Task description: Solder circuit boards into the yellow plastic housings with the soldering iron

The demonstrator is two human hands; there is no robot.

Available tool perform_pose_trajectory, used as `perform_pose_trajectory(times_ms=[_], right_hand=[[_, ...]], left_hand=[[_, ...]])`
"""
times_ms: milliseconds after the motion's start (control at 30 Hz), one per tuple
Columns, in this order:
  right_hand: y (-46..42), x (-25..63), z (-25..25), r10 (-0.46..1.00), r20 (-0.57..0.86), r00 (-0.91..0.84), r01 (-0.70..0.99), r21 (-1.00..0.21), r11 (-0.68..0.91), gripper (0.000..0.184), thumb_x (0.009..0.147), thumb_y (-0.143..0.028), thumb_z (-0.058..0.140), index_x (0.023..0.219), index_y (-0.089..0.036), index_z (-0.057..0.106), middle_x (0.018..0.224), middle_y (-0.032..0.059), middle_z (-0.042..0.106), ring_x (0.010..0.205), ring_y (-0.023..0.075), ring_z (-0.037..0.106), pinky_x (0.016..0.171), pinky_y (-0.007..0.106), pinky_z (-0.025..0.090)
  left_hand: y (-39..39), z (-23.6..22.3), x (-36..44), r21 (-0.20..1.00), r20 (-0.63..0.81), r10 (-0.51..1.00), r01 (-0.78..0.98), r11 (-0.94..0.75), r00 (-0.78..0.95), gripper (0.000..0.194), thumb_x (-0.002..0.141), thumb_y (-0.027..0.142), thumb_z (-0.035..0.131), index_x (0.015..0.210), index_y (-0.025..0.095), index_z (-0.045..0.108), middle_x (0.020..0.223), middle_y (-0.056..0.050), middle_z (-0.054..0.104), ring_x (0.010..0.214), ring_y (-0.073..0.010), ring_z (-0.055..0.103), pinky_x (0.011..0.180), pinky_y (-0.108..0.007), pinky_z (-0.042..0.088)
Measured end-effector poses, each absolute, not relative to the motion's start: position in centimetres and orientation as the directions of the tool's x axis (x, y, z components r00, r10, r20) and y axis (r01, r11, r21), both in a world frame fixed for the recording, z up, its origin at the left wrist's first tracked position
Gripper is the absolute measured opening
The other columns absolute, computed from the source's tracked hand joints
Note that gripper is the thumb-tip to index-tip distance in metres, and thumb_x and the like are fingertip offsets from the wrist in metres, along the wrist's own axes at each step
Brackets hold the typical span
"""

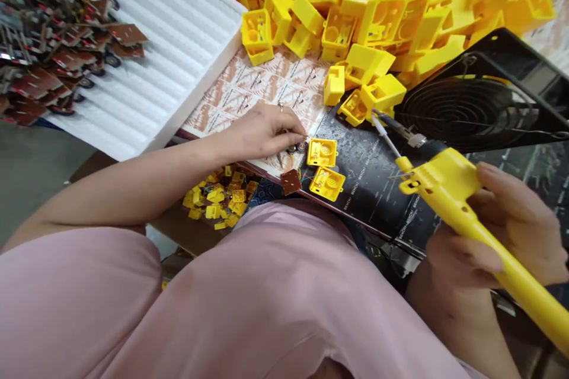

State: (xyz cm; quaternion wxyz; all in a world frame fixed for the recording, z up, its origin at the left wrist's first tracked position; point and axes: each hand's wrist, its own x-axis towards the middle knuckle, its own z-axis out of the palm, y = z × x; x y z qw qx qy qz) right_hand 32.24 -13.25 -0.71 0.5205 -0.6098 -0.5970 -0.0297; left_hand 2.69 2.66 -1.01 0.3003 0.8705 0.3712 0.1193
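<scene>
My right hand (524, 225) is wrapped round a yellow soldering gun (448, 189), whose tip points up and left at the yellow housings. At the table's front edge, my left hand (267, 127) has its thumb and fingers pinched together; what lies between the fingertips is hidden. Just under them sits a small round dark part (301, 147). Two open yellow cases, an upper one (322, 153) and a lower one (328, 183), lie right of these fingertips. A brown circuit board (291, 182) rests beside the lower case, with thin wires running between them.
A heap of yellow housings (364, 0) covers the table's far side. A black fan (471, 100) stands at right on the black mat (368, 172). White ribbed foam (178, 23) at left carries many wired circuit boards (66, 65). Small yellow pieces (222, 198) lie below the table edge.
</scene>
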Motion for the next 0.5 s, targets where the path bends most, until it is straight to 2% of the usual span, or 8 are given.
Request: perform_pose_trajectory(times_ms=[67,100,200,267,300,367,433,500], right_hand=[[-12.9,31.6,-0.5,0.452,0.844,0.288,0.756,-0.490,0.433,0.053,0.096,-0.077,0.063,0.120,-0.035,0.086,0.086,0.0056,0.082,0.067,0.0220,0.071,0.042,0.032,0.046],[-12.9,31.4,-0.3,0.391,0.867,0.307,0.737,-0.477,0.479,0.054,0.094,-0.078,0.066,0.117,-0.034,0.087,0.087,0.0052,0.081,0.062,0.0196,0.067,0.042,0.032,0.045],[-13.5,30.9,0.4,0.738,0.590,0.327,0.695,-0.680,0.234,0.056,0.096,-0.063,0.075,0.148,-0.042,0.069,0.124,0.0067,0.080,0.086,0.0251,0.077,0.064,0.039,0.060],[-13.6,31.0,0.3,0.776,0.561,0.287,0.706,-0.672,0.225,0.064,0.091,-0.069,0.077,0.148,-0.042,0.069,0.121,0.0071,0.080,0.094,0.0291,0.077,0.070,0.042,0.062],[-13.4,31.1,0.0,0.755,0.598,0.269,0.700,-0.660,0.273,0.065,0.089,-0.075,0.076,0.143,-0.040,0.073,0.113,0.0068,0.081,0.090,0.0287,0.077,0.067,0.040,0.060],[-12.6,31.5,-0.9,0.666,0.690,0.284,0.669,-0.640,0.378,0.062,0.090,-0.081,0.070,0.131,-0.036,0.082,0.098,0.0063,0.083,0.072,0.0240,0.073,0.055,0.036,0.051],[-11.8,31.9,-1.6,0.591,0.717,0.370,0.644,-0.657,0.393,0.050,0.095,-0.074,0.070,0.118,-0.033,0.087,0.088,0.0062,0.082,0.063,0.0214,0.069,0.051,0.034,0.048],[-11.6,32.3,-1.9,0.649,0.664,0.371,0.640,-0.689,0.340,0.036,0.097,-0.060,0.073,0.118,-0.034,0.087,0.091,0.0056,0.083,0.066,0.0218,0.071,0.054,0.035,0.052]], left_hand=[[3.2,0.1,2.3,0.660,-0.012,0.766,0.580,-0.477,0.643,0.031,0.096,0.039,0.058,0.107,0.024,0.083,0.092,-0.001,0.083,0.083,-0.0174,0.074,0.083,-0.032,0.058],[3.5,0.6,2.1,0.643,0.031,0.797,0.598,-0.478,0.603,0.034,0.096,0.041,0.059,0.113,0.024,0.083,0.092,-0.002,0.083,0.082,-0.0180,0.074,0.083,-0.033,0.058],[3.7,1.4,2.0,0.438,0.178,0.799,0.681,-0.587,0.575,0.035,0.098,0.042,0.056,0.115,0.026,0.083,0.094,-0.005,0.083,0.091,-0.0249,0.075,0.091,-0.044,0.058],[3.3,0.8,2.4,0.294,0.158,0.738,0.682,-0.670,0.656,0.033,0.100,0.037,0.053,0.102,0.027,0.084,0.090,-0.008,0.082,0.096,-0.0296,0.074,0.095,-0.050,0.057],[3.0,0.2,2.7,0.275,0.126,0.709,0.662,-0.697,0.694,0.033,0.101,0.034,0.052,0.096,0.027,0.084,0.088,-0.009,0.081,0.096,-0.0305,0.074,0.096,-0.051,0.056],[2.2,-1.1,3.4,0.344,0.098,0.688,0.624,-0.702,0.720,0.029,0.099,0.031,0.054,0.094,0.025,0.082,0.087,-0.008,0.081,0.093,-0.0288,0.074,0.098,-0.050,0.056],[1.6,-2.1,3.9,0.450,0.098,0.707,0.602,-0.659,0.701,0.026,0.098,0.032,0.057,0.095,0.023,0.081,0.088,-0.006,0.081,0.091,-0.0263,0.073,0.099,-0.048,0.055],[1.1,-2.6,4.1,0.514,0.094,0.728,0.593,-0.620,0.679,0.025,0.097,0.033,0.058,0.095,0.022,0.081,0.088,-0.005,0.082,0.091,-0.0252,0.073,0.099,-0.047,0.054]])
